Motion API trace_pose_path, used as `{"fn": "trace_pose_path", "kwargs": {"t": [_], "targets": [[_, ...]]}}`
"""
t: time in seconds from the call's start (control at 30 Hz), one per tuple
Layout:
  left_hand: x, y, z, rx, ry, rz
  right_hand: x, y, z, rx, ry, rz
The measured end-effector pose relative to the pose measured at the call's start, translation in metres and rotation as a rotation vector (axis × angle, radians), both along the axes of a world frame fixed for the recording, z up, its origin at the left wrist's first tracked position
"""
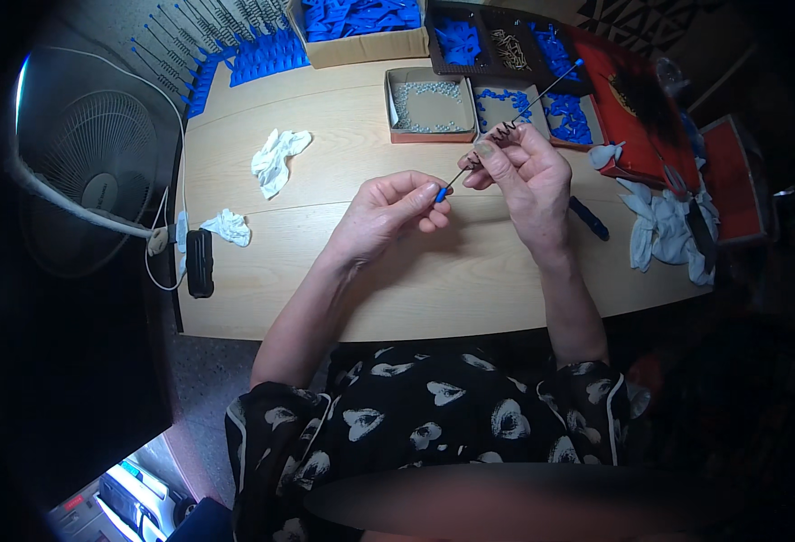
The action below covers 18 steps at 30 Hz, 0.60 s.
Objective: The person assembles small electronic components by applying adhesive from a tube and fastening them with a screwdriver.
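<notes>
A thin metal rod [542, 96] slants over the middle of the table, between my two hands. My left hand [381, 215] pinches a small blue plastic piece [441, 194] at the rod's lower end. Higher up, the fingers of my right hand [535, 185] close around a dark coil spring [503, 134] that sits on the rod; part of the spring is hidden by the fingers. Past that hand the rod sticks out bare to a small blue knob [579, 62] at its far end.
Ahead lie a carton of clear beads [429, 131], cartons of small blue parts [571, 122] and a bigger box of blue pieces [361, 41]. Finished-looking rods with springs [176, 59] stand far left. White cloths [280, 161], a dark blue tool [589, 219] and a black case [200, 264] rest around.
</notes>
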<state>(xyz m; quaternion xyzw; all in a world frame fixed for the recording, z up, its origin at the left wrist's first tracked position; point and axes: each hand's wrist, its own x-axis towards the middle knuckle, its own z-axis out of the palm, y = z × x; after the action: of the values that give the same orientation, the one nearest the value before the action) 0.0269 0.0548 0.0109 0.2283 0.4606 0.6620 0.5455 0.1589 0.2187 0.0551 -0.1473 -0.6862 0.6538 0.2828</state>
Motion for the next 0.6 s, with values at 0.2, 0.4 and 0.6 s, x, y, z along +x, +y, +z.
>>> {"fn": "trace_pose_path", "kwargs": {"t": [0.2,0.4,0.6], "targets": [[0.003,-0.002,0.0,-0.03,0.008,-0.012,-0.004,0.007,-0.02,-0.139,-0.061,0.039],[0.002,-0.001,-0.004,-0.036,0.041,0.005,-0.009,0.007,-0.031,-0.17,-0.138,0.038],[0.003,0.002,-0.004,-0.089,0.026,0.06,-0.012,0.001,-0.036,-0.194,-0.145,0.115]]}}
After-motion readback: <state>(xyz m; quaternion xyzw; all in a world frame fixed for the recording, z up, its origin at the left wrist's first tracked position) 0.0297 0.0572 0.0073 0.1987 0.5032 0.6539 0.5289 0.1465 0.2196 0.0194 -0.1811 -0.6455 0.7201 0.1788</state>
